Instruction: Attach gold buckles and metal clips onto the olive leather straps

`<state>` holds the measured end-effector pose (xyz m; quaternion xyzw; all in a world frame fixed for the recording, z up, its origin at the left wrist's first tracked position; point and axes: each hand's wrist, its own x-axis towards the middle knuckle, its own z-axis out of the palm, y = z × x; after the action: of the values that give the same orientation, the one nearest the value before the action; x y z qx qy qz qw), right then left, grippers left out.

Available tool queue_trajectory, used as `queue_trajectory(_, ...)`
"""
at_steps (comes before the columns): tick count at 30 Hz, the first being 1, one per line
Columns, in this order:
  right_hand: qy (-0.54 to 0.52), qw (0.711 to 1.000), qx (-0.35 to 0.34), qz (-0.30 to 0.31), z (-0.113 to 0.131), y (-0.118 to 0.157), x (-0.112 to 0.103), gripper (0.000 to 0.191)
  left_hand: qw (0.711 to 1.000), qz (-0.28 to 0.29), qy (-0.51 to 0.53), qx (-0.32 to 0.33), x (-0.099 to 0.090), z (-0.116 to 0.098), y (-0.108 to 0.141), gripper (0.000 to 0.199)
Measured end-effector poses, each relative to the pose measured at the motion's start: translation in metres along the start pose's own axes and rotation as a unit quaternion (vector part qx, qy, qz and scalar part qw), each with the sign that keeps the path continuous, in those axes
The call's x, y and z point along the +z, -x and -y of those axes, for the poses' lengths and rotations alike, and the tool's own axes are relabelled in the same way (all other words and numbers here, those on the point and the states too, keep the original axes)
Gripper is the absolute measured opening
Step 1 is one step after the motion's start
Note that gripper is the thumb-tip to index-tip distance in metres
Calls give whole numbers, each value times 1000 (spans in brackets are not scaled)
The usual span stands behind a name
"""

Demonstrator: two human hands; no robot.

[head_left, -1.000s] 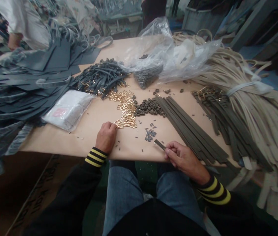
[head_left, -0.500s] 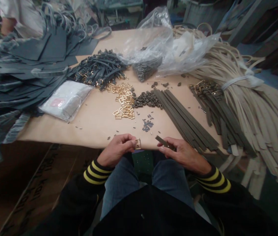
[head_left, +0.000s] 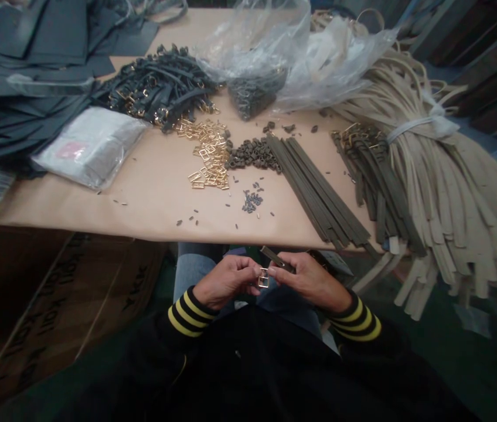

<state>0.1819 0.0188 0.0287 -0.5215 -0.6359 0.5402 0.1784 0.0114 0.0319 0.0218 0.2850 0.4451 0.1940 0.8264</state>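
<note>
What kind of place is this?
It looks like a small workshop where bags or belts are made by hand. You can tell from the heap of gold buckles, the stacks of olive straps, and the big tied bundle of beige straps.

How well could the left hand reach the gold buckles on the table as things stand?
Probably well: only small scattered pieces on the table lie between the left hand and the gold buckles, though it holds one buckle.

Tan worktable [head_left: 99,211]: gold buckles [head_left: 208,157], olive strips [head_left: 319,190], buckled dark straps [head_left: 160,85].
</note>
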Motion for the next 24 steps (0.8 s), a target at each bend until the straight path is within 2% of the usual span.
queue_trajectory(11, 34, 999, 11, 11, -3, 0, 5, 26, 999, -18, 45, 1, 4, 10, 0, 30)
queue_trajectory(13, 55, 998, 11, -11, -1, 1, 8, 22, 998, -30, 51, 2, 4, 11, 0, 29)
queue_trajectory(17, 130, 988, -47, -75, 6, 6, 18, 13, 995, -63, 75, 15, 4, 12, -3, 23)
queue_trajectory(20, 221, 969, -81, -73, 9, 8, 27, 19, 993, -83, 81, 17, 3, 15, -6, 17)
queue_trajectory(24, 292, 952, -68, -68, 7, 8, 33, 7, 993, -87, 82, 13, 2, 20, -9, 16)
